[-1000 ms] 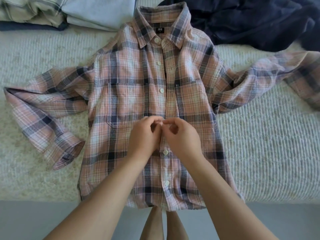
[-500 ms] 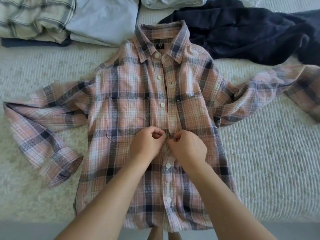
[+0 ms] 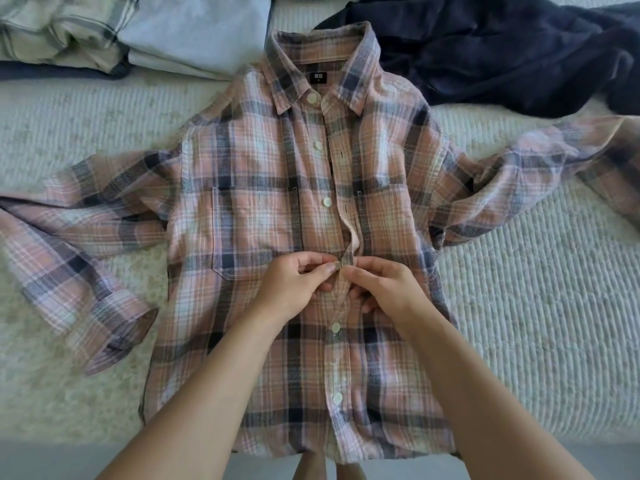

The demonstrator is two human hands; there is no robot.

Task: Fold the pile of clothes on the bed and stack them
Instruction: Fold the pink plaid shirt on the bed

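Soft, even daylight fills the frame, bright but without glare, and shadows are faint: only thin, diffuse ones under the forearms and along the plaid shirt's (image 3: pixel 277 209) folds. The bed (image 3: pixel 536 323) cover looks pale and slightly washed out. The dark garment (image 3: pixel 485 53) at the upper right loses detail in its folds. Wide-angle distortion bends the edges, stretching the sleeves at left and right. Fine texture is mildly soft throughout, softest toward the corners.

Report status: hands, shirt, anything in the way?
Left hand and right hand both pinching the placket mid-chest. Plaid shirt flat on the bed, sleeves spread, not yet folded. Navy garment touching the collar side.
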